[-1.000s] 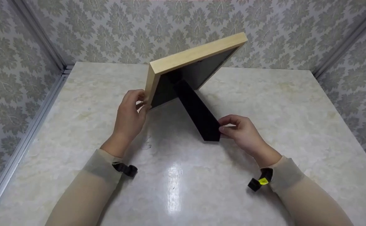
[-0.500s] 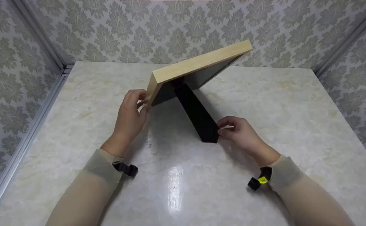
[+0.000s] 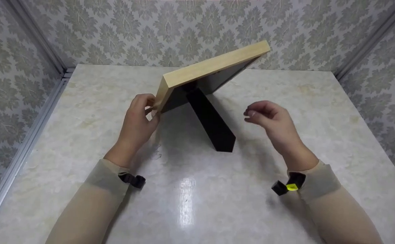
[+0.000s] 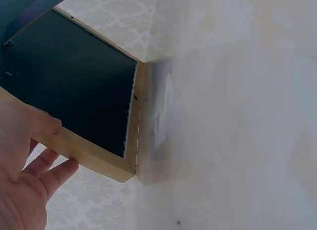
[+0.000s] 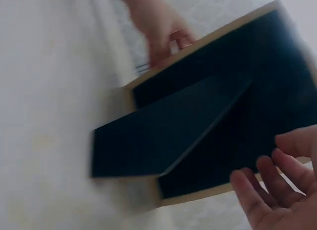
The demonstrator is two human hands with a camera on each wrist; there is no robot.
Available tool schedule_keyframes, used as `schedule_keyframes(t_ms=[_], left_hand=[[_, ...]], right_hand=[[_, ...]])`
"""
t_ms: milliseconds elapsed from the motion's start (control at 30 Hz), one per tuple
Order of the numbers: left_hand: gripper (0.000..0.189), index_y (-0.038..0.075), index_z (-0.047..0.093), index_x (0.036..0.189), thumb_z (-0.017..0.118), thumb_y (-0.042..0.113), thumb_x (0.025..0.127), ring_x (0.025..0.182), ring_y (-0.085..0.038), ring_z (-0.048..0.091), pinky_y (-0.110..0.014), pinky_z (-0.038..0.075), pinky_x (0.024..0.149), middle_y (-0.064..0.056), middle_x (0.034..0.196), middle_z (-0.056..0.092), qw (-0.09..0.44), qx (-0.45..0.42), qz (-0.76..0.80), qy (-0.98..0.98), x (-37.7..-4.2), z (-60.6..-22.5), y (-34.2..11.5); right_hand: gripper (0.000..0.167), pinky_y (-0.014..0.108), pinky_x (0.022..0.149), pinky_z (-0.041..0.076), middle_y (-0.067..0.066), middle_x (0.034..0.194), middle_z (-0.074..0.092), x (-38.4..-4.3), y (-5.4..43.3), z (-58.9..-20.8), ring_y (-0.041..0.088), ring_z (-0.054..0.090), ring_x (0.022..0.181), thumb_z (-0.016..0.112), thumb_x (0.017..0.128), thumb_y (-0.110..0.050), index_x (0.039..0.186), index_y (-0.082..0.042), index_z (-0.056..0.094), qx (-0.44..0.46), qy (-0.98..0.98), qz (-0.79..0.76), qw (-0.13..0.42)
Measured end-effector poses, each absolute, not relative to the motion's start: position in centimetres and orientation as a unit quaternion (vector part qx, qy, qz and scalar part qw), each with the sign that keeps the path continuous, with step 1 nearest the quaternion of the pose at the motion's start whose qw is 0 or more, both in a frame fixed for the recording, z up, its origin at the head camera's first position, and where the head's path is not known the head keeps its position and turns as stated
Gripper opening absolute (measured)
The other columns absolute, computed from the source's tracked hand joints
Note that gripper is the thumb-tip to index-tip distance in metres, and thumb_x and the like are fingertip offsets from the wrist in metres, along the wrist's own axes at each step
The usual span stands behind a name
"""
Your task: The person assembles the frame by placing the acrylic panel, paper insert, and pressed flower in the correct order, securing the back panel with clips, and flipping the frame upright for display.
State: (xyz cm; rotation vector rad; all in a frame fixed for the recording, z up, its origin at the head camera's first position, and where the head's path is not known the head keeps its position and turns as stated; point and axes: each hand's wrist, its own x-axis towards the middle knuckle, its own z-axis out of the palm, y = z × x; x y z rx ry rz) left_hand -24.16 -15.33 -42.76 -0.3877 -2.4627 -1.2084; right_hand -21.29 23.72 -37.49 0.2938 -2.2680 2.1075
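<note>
A picture frame with a light wooden border leans back on the table, its dark backing toward me. From that backing a black easel leg swings out, its wide foot down on the tabletop. My left hand grips the frame's left edge, thumb on the back side and fingers on the other, as the left wrist view also shows. Off to the right of the leg, my right hand hovers apart from it with fingers loosely bent and nothing held. The frame's front is hidden from me.
A pale marbled table spreads beneath everything. Patterned wallpaper covers walls at the back and both sides, with metal rails along the left. Each wrist wears a black strap with a small camera.
My right hand has let go of the easel leg's foot and moved up and right. The frame first tipped back a little; my left hand keeps its grip on the edge.
</note>
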Motion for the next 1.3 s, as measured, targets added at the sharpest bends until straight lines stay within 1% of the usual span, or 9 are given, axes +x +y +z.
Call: schedule_keyframes(t_ms=[133,267,367,500,633,800,1000,1100,1300], left_hand=[[0.036,0.001,0.057,0.135,0.067,-0.008,0.101,0.133,-0.032,0.064,-0.051,0.062,0.117,-0.017,0.136,0.06,0.18,-0.141,-0.439,-0.869,-24.4,-42.8,-15.5],[0.035,0.001,0.058,0.132,0.068,-0.008,0.1,0.132,-0.031,0.065,-0.051,0.063,0.115,-0.017,0.135,0.059,0.189,-0.142,-0.445,-0.864,-24.4,-43.0,-15.5],[0.037,0.002,0.058,0.132,0.069,-0.008,0.099,0.133,-0.031,0.064,-0.05,0.063,0.115,-0.016,0.136,0.059,0.193,-0.14,-0.45,-0.861,-24.1,-43.1,-15.7],[0.039,0.002,0.059,0.134,0.069,-0.008,0.098,0.134,-0.031,0.064,-0.048,0.062,0.118,-0.016,0.137,0.059,0.186,-0.138,-0.455,-0.86,-23.9,-43.1,-15.7],[0.039,0.002,0.06,0.132,0.069,-0.01,0.096,0.133,-0.031,0.064,-0.049,0.062,0.117,-0.015,0.134,0.06,0.177,-0.143,-0.456,-0.86,-23.9,-42.8,-15.6],[0.038,0.0,0.061,0.13,0.069,-0.011,0.095,0.135,-0.034,0.065,-0.051,0.063,0.115,-0.016,0.132,0.061,0.16,-0.158,-0.447,-0.866,-24.0,-42.1,-15.5],[0.036,0.003,0.06,0.13,0.072,-0.007,0.098,0.132,-0.033,0.066,-0.051,0.064,0.113,-0.015,0.137,0.062,0.118,-0.185,-0.418,-0.881,-23.5,-41.1,-15.6],[0.034,0.004,0.06,0.128,0.074,-0.007,0.099,0.132,-0.031,0.066,-0.049,0.064,0.112,-0.013,0.135,0.063,0.098,-0.2,-0.411,-0.884,-23.2,-40.6,-15.7],[0.027,0.007,0.068,0.126,0.077,-0.005,0.103,0.128,-0.029,0.071,-0.046,0.067,0.105,-0.01,0.131,0.07,0.057,-0.233,-0.421,-0.875,-22.7,-39.7,-15.6]], right_hand=[[0.019,0.033,0.101,0.067,0.006,0.119,0.07,-21.5,23.3,-33.4,0.02,0.076,0.112,0.062,0.11,0.006,0.125,-0.002,0.07,0.098,-0.655,0.744,0.089],[0.026,0.035,0.105,0.065,0.008,0.131,0.056,-22.8,22.7,-29.7,0.025,0.068,0.12,0.063,0.112,-0.003,0.137,-0.007,0.057,0.105,-0.643,0.75,0.113],[0.03,0.036,0.107,0.062,0.008,0.133,0.05,-24.4,22.1,-28.1,0.026,0.061,0.123,0.065,0.113,-0.01,0.14,-0.009,0.052,0.11,-0.654,0.739,0.118],[0.027,0.036,0.104,0.062,0.008,0.128,0.053,-26.1,21.7,-27.6,0.025,0.062,0.117,0.067,0.114,-0.015,0.136,-0.008,0.053,0.1,-0.65,0.744,0.116],[0.023,0.035,0.098,0.065,0.007,0.127,0.057,-26.7,21.6,-27.4,0.023,0.065,0.114,0.067,0.114,-0.016,0.133,-0.009,0.056,0.07,-0.649,0.75,0.106],[0.016,0.037,0.096,0.066,0.006,0.131,0.058,-27.0,21.1,-26.9,0.024,0.064,0.117,0.06,0.118,-0.019,0.131,-0.011,0.056,0.047,-0.663,0.74,0.104],[0.009,0.039,0.097,0.066,0.005,0.131,0.055,-27.9,20.8,-26.5,0.023,0.066,0.117,0.051,0.121,-0.02,0.125,-0.012,0.051,0.044,-0.679,0.724,0.117],[0.008,0.041,0.099,0.066,0.005,0.131,0.054,-28.5,20.6,-26.4,0.022,0.068,0.117,0.047,0.122,-0.021,0.124,-0.013,0.049,0.04,-0.687,0.715,0.121],[0.01,0.045,0.108,0.063,0.003,0.13,0.058,-29.5,20.7,-26.1,0.021,0.069,0.117,0.045,0.123,-0.022,0.126,-0.014,0.05,0.029,-0.693,0.711,0.114]])
